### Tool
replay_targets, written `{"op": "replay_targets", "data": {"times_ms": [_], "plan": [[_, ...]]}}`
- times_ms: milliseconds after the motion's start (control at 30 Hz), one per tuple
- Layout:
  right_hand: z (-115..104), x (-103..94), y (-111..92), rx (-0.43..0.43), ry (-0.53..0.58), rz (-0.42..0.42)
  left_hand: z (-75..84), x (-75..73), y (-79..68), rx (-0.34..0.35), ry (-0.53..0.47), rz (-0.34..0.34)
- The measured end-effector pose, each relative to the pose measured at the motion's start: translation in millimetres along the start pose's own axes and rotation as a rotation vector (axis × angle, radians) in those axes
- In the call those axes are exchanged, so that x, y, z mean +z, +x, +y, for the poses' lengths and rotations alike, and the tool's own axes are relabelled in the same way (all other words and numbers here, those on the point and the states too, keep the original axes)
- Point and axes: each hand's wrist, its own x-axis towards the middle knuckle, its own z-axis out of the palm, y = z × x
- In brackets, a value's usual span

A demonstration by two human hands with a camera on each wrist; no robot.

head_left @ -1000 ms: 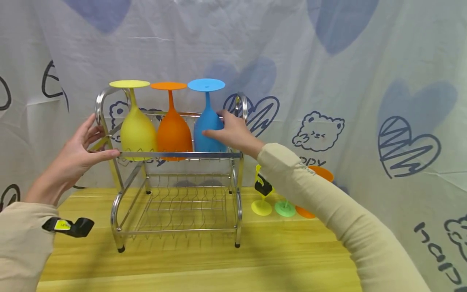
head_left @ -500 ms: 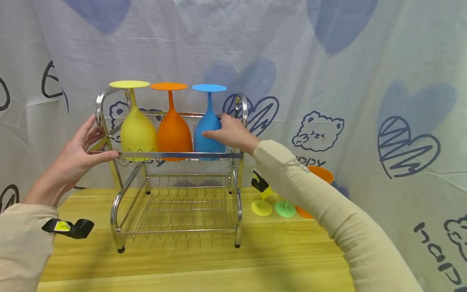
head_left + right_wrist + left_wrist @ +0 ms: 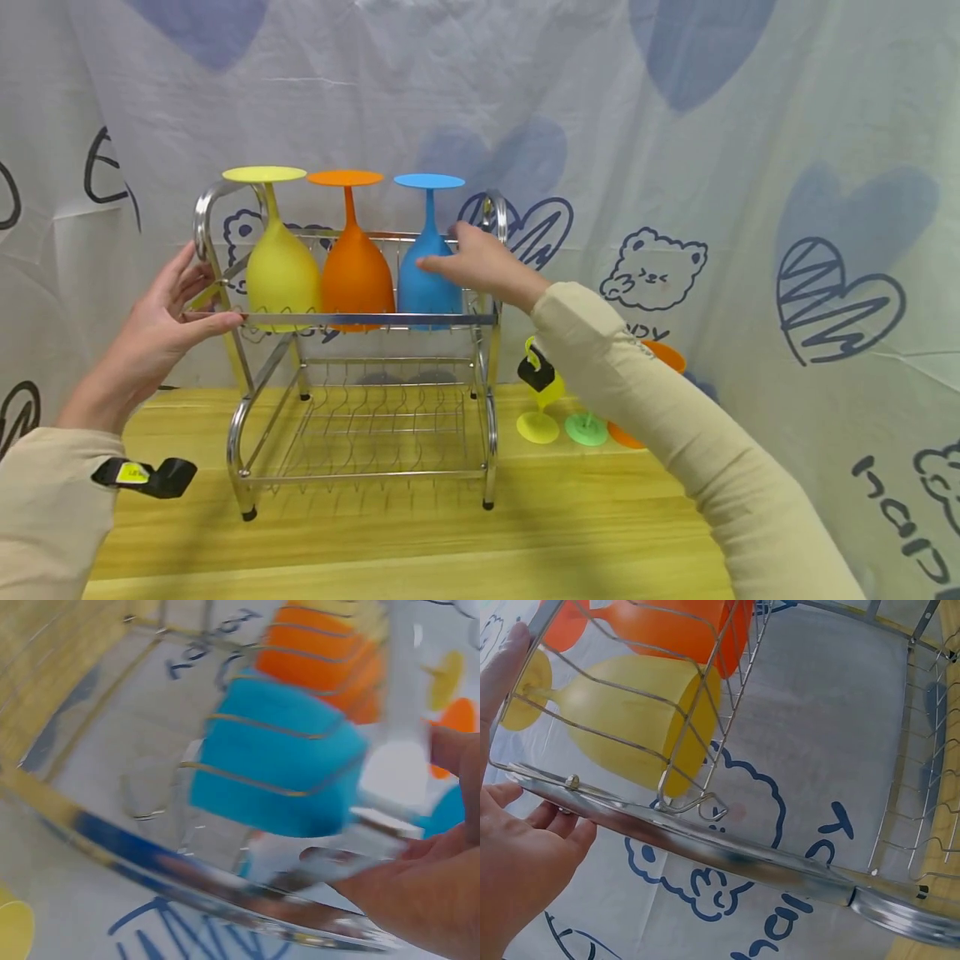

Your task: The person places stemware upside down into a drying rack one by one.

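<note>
Upside down on the upper tier of a metal dish rack (image 3: 367, 319) stand a yellow goblet (image 3: 281, 271), an orange goblet (image 3: 357, 275) and a blue goblet (image 3: 429, 283). My left hand (image 3: 161, 329) grips the rack's left side, thumb along the front bar and fingers behind the tube; the left wrist view shows its fingertips (image 3: 577, 829) against the metal. My right hand (image 3: 487, 267) is at the blue goblet's right side, fingers loosely spread. Its thumb lies in front of the bowl, and whether it touches is unclear. Blur softens the right wrist view.
Right of the rack, partly behind my right sleeve, a yellow goblet (image 3: 537, 425), a green-footed one (image 3: 587, 429) and an orange one (image 3: 666, 356) stand upright on the wooden table (image 3: 375, 550). A printed curtain (image 3: 712, 167) hangs behind.
The blue goblet came down onto the rack and straightened between the first two frames. Since then my right hand has loosened and risen slightly along it. My left hand stays on the rack.
</note>
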Motion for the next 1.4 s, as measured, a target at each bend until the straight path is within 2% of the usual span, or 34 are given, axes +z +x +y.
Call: {"op": "replay_targets", "data": {"times_ms": [167,300,400,500,667,800,933,1067,1200,1400], "plan": [[-6.8,-25.6,-14.9,-0.125,0.076,0.017,-2.5,2.3,-2.8,0.035,-0.112,0.027],[-2.6,-44.9,-27.3,-0.263,0.238,0.088,-6.7,4.2,-8.5,0.054,-0.201,0.053],[7.5,-54.9,-34.5,-0.325,0.380,0.175,-9.8,4.9,-14.8,0.016,-0.135,0.072],[24.1,-63.6,-40.1,-0.325,0.458,0.270,-14.1,5.1,-22.0,-0.030,-0.057,0.071],[64.8,-77.3,-47.0,-0.233,0.443,0.387,-24.4,7.9,-35.7,-0.073,-0.011,0.064],[104.9,-81.7,-52.1,-0.094,0.324,0.446,-34.5,13.8,-48.2,-0.078,0.072,0.053],[147.1,-78.8,-57.6,0.047,0.229,0.446,-41.4,23.9,-60.1,-0.071,0.076,0.033],[186.5,-69.7,-64.0,0.136,0.193,0.431,-42.1,37.1,-68.8,-0.087,0.043,0.036],[219.7,-58.8,-73.7,0.173,0.163,0.415,-40.0,50.7,-75.9,-0.108,0.057,0.017],[265.7,-39.3,-88.1,0.224,0.140,0.411,-45.2,75.5,-89.8,-0.135,0.107,-0.079]]}}
